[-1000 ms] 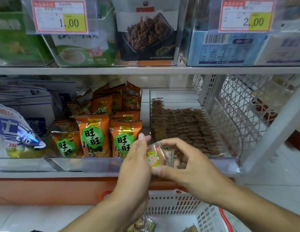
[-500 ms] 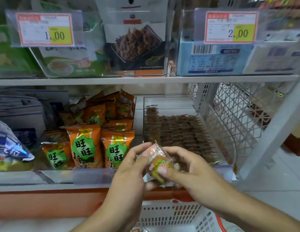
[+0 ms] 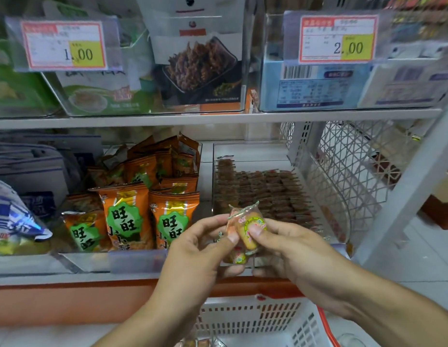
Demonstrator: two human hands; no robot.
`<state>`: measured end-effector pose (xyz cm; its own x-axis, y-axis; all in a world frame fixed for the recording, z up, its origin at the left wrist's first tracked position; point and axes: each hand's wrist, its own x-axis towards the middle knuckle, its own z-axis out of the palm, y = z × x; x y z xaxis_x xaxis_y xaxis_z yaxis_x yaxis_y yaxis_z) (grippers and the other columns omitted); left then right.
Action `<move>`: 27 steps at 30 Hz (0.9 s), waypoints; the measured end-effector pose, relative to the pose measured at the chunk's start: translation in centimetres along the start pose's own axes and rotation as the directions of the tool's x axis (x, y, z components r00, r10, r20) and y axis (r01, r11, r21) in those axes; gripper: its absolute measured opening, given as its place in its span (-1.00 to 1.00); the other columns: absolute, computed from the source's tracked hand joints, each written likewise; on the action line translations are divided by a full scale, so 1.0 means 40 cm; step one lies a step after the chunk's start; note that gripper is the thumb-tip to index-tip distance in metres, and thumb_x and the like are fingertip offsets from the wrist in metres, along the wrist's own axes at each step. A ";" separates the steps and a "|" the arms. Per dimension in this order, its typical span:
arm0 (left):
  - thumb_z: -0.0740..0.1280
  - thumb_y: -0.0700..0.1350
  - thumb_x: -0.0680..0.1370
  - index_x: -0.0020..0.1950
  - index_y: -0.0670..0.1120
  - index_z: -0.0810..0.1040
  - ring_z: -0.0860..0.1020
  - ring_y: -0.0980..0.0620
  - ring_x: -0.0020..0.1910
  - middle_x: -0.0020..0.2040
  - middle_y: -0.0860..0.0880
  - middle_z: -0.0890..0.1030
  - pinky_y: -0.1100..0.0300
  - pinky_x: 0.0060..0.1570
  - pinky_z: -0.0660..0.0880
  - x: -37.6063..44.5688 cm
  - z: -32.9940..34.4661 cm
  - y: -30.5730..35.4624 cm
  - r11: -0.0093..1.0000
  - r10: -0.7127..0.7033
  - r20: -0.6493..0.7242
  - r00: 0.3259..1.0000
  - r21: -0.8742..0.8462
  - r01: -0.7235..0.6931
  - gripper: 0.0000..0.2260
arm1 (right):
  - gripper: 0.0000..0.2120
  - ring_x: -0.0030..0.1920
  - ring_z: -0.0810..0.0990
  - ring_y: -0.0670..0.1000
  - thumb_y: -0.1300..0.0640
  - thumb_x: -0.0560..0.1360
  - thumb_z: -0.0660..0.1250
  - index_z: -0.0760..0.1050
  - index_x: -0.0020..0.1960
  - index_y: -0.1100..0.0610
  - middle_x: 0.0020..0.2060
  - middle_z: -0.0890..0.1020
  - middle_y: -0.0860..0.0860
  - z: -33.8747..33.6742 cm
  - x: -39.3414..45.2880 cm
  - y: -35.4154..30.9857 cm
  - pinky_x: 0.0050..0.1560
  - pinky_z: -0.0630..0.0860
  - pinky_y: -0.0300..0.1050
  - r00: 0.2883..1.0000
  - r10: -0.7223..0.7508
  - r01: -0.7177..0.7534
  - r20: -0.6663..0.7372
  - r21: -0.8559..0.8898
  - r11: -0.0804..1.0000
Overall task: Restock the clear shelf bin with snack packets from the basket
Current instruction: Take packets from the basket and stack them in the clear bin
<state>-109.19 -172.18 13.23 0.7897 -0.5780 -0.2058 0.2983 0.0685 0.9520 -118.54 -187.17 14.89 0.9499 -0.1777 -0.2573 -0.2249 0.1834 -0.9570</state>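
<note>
Here, both hands [image 3: 245, 249] around snack packets [image 3: 246, 227].

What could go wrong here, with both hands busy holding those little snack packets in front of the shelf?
1. The left hand and right hand pinch several small clear-wrapped snack packets at once; a lower one could slip out and miss the white basket.
2. The clear shelf bin stands right beside the orange snack bags, so a packet might land in the wrong section.
</note>
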 end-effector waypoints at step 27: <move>0.51 -0.11 0.41 0.00 -0.10 0.75 0.72 -0.04 0.08 0.08 -0.14 0.74 0.09 -0.05 0.68 -0.007 -0.011 0.023 0.988 -0.061 -0.004 0.998 -0.144 0.060 -0.81 | -0.77 -0.14 0.68 0.00 0.23 0.44 0.44 0.64 0.10 0.14 -0.06 0.72 0.17 -0.053 -0.038 -0.032 -0.21 0.62 -0.17 0.967 -0.232 0.237 -0.108 0.037 0.971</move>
<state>-108.90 -171.62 14.07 0.7718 -0.5782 -0.2648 0.4196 0.1501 0.8952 -120.13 -189.18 16.22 0.9469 -0.3187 -0.0416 0.0147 0.1722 -0.9849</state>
